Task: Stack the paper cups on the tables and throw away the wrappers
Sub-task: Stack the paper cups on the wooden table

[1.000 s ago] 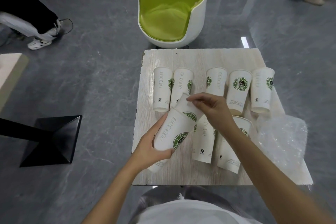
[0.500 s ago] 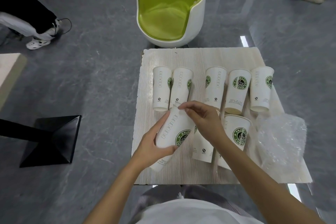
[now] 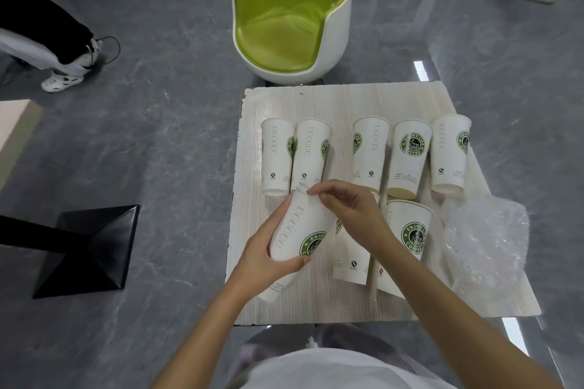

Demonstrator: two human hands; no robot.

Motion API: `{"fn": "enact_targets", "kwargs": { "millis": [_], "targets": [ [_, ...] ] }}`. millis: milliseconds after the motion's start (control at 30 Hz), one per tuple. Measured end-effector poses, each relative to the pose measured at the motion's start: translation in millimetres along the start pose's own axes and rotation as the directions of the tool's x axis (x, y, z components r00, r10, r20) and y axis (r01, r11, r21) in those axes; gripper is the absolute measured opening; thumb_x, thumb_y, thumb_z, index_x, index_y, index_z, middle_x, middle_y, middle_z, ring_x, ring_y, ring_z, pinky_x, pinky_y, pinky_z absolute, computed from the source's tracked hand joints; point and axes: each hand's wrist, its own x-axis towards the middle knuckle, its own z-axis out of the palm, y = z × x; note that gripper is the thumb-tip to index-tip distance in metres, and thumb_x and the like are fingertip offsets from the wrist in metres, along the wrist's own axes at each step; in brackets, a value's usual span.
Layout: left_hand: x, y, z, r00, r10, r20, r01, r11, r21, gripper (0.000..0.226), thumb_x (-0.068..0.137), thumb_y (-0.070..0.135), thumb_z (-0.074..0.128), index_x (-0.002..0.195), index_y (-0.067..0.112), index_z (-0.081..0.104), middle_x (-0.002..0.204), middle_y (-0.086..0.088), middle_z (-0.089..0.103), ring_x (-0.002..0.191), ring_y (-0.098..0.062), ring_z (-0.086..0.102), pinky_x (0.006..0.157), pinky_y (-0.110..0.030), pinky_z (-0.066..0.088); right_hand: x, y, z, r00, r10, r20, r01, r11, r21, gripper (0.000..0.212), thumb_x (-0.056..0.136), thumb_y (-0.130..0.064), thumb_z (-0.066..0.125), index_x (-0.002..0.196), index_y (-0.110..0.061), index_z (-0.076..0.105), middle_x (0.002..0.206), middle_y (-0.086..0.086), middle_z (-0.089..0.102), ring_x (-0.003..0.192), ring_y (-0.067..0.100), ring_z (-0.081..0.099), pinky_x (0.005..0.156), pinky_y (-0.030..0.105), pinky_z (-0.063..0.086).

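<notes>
Right now our left hand [image 3: 268, 257] is wrapped around the held cup [image 3: 297, 230], thumb on the near side and fingers curled round the far side. It is tilted above the near left part of the counter [image 3: 316, 104], its upper end pointing towards the back row. Our right hand [image 3: 350, 215] reaches across to that upper end, with thumb and forefinger pinched together on it. Behind, a row of five cups [image 3: 369, 151] runs across the counter. Another logo cup [image 3: 410, 230] shows just right of our right wrist, and a plain-sided cup [image 3: 349, 257] lies partly under that hand. The clear plastic wrapper [image 3: 486, 237] lies crumpled on the right edge of the counter. A green chair [image 3: 284, 19] stands on the floor beyond.
</notes>
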Motion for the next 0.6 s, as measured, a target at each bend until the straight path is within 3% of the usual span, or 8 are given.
{"fn": "enact_targets", "kwargs": {
  "millis": [167,267,400,467,600],
  "targets": [
    [-0.5,-6.9,-2.2,1.000,-0.027,-0.012,0.026,0.999,-0.024,0.094,0.075,0.012,0.083,0.138,0.055,0.029,0.133,0.043,0.042,0.121,0.015,0.045,0.086,-0.004,0.044,17.4,18.3,-35.7,0.995,0.041,-0.095,-0.055,0.987,-0.153,0.022,0.090,-0.003,0.057,0.092,-0.020,0.071,0.085,-0.001,0.072,0.078,0.012,0.066,0.083,0.028,0.053],
    [1.1,-8.8,-2.2,0.999,-0.039,-0.008,0.038,0.998,-0.042,0.094,0.076,0.011,0.082,0.141,0.052,0.029,0.137,0.038,0.042,0.121,0.014,0.046,0.085,-0.006,0.045,28.1,34.5,-55.4,0.989,0.050,-0.139,-0.097,0.929,-0.357,0.019,0.090,-0.010,0.059,0.094,-0.026,0.068,0.091,-0.009,0.069,0.085,0.013,0.064,0.082,0.025,0.050],
    [3.1,-11.0,0.6,0.998,-0.057,0.009,0.057,0.997,-0.048,0.093,0.077,0.010,0.081,0.142,0.050,0.029,0.136,0.037,0.044,0.119,0.015,0.047,0.082,-0.005,0.046,31.8,48.9,-68.0,0.988,0.045,-0.145,-0.110,0.872,-0.478,0.017,0.091,-0.011,0.058,0.097,-0.022,0.069,0.100,-0.007,0.068,0.084,0.001,0.058,0.072,0.002,0.037],
    [3.6,-12.8,2.2,0.998,-0.068,0.015,0.069,0.997,-0.046,0.093,0.076,0.011,0.081,0.143,0.050,0.030,0.134,0.038,0.046,0.119,0.014,0.048,0.082,-0.006,0.047,32.6,53.0,-69.5,0.988,0.076,-0.131,-0.132,0.855,-0.501,0.016,0.091,-0.012,0.059,0.099,-0.020,0.069,0.101,-0.005,0.066,0.084,-0.003,0.055,0.071,0.003,0.037],
    [3.4,-13.0,3.7,0.997,-0.079,0.016,0.080,0.996,-0.042,0.092,0.077,0.010,0.081,0.141,0.051,0.030,0.128,0.044,0.046,0.117,0.016,0.048,0.081,-0.006,0.047,34.7,58.2,-68.6,0.988,0.116,-0.104,-0.153,0.842,-0.517,0.014,0.090,-0.013,0.060,0.098,-0.019,0.070,0.103,-0.003,0.067,0.086,0.008,0.058,0.075,0.006,0.037]
  ]
}}
